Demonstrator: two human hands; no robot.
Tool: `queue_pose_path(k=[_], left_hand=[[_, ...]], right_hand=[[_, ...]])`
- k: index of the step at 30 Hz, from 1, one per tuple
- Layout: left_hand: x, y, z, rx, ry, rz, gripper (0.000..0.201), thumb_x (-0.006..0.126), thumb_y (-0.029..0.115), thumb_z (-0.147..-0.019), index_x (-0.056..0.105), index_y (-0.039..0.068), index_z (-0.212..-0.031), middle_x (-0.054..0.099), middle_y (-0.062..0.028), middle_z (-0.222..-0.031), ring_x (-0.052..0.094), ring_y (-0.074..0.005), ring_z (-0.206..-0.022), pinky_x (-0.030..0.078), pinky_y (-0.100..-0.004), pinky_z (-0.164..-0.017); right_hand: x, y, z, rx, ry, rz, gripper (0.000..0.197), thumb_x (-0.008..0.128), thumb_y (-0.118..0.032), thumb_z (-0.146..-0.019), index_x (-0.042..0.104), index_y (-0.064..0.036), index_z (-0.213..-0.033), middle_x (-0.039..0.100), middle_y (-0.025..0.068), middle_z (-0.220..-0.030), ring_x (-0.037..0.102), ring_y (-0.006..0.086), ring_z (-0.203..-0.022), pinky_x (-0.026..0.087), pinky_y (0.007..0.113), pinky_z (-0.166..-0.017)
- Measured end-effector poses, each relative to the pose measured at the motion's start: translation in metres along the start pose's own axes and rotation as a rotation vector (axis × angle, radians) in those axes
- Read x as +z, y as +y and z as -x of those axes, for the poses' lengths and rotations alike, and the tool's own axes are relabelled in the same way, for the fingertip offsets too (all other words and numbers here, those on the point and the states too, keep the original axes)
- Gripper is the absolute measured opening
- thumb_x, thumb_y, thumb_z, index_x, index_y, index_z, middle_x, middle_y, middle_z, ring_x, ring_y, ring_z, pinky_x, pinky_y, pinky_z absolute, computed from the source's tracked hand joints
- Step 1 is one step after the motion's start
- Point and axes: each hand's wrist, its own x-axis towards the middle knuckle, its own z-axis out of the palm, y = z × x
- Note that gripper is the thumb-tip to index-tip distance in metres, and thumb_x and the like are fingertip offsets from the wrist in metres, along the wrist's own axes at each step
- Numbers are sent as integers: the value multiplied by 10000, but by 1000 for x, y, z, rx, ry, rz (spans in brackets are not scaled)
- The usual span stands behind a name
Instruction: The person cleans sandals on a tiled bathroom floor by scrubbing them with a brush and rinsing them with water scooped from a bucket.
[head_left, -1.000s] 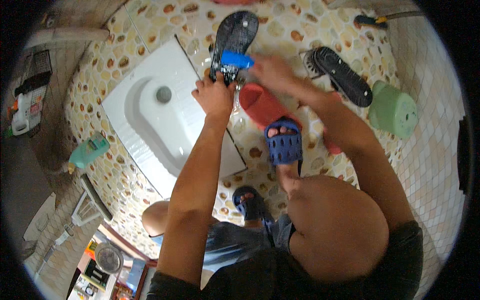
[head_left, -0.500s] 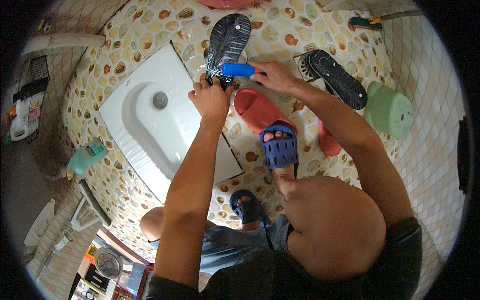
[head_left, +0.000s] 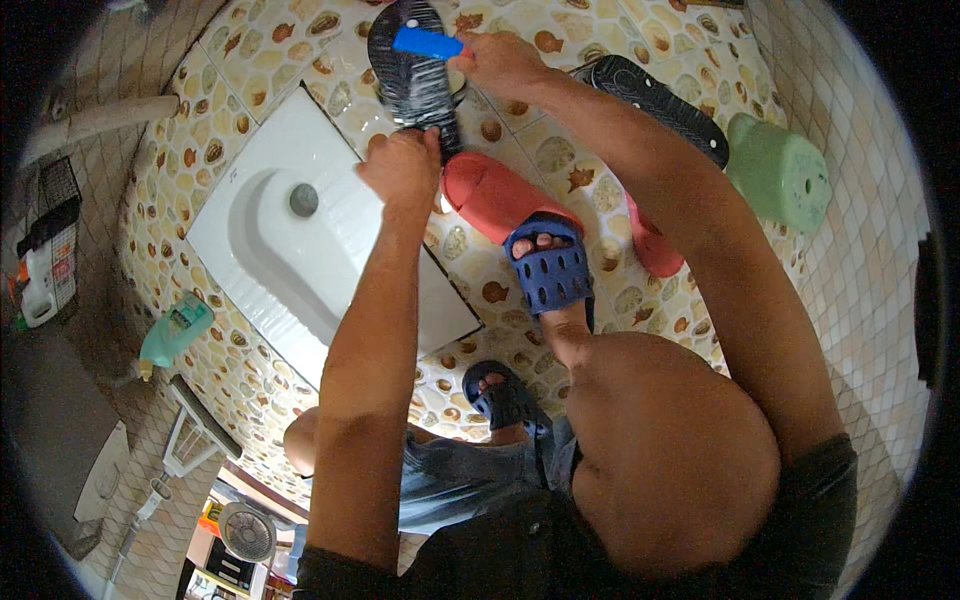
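Note:
My left hand (head_left: 402,168) is closed on the near end of a black flip-flop (head_left: 418,95), keeping it against the pebble-patterned floor. Whitish wet streaks cover its sole. In my right hand (head_left: 503,64) is a blue scrub brush (head_left: 428,43), lying across the far part of the flip-flop; the bristles are hidden beneath it. A second black flip-flop (head_left: 665,105) lies to the right, partly behind my right forearm. Just nearer than my left hand sits a red slipper (head_left: 505,195), its near end against my foot in a blue sandal (head_left: 553,268).
A white squat toilet (head_left: 400,325) is set in the floor on the left. Beyond its left edge are a teal bottle (head_left: 178,328) and a floor squeegee (head_left: 195,440). On the right stand a green stool (head_left: 778,172) and another red slipper (head_left: 655,245), partly covered by my arm.
My right hand has slid the brush from the near part of the flip-flop to its far part. My left hand stays on the near end. The whole view has shifted slightly.

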Motion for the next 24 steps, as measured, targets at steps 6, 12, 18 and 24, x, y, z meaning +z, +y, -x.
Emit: queue_pose_path(k=[6,12,18,24], left_hand=[[2,40,-12,146,176,321,200,597,269,-811,733,124,-840,708,-134,-831,668,-364,-780,543,-468,-710],[-27,9,-84,538,420,-220,668,677,125,-754,485,249,-1381,503,-93,-1375,437,-374,-1293,384,-519,-1022],[-41,-11,-133,812,234,-613,884,833,327,-635,423,268,-1416,427,-73,-1439,333,-375,-1370,218,-686,-1064],[-18,-17,-24,450,18,-343,1011,859,528,-512,464,110,-1344,464,-144,-1368,388,-347,-1321,204,-689,-1072]], right_hand=[[-16,11,9,-83,-164,138,328,614,-370,-880,634,-101,-1066,680,159,-869,672,357,-821,516,478,-713],[-25,48,139,-54,-184,15,391,633,-343,-877,573,-157,-1216,696,108,-839,671,337,-764,528,443,-651],[-34,45,140,-94,-131,69,358,622,-345,-874,581,-138,-1164,695,113,-828,672,341,-744,526,463,-647],[-41,46,143,156,-165,52,304,573,-334,-900,553,-105,-1099,641,166,-749,648,372,-712,493,488,-638]])
